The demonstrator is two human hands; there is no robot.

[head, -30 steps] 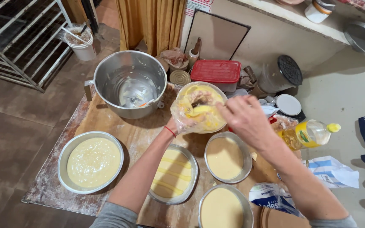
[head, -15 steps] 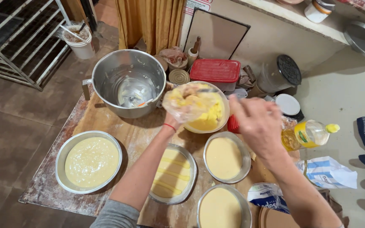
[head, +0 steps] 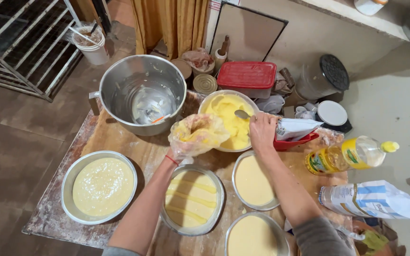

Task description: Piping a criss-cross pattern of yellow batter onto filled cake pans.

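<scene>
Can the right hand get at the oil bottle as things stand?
Probably not right away: the right hand holds a spoon in the yellow cream bowl. The oil bottle lies close by, path open, so it must drop the spoon first.

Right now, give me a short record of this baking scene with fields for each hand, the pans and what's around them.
left hand: inside a clear plastic bag smeared with yellow batter, held open above the board
right hand: grips a metal spoon over the bowl of yellow batter
pans: four round metal pans with pale batter; the centre pan has yellow stripes on top
surface: floured wooden board
behind: large steel mixing bowl, nearly empty; red lidded box
right side: oil bottle lying down, flour bag
</scene>
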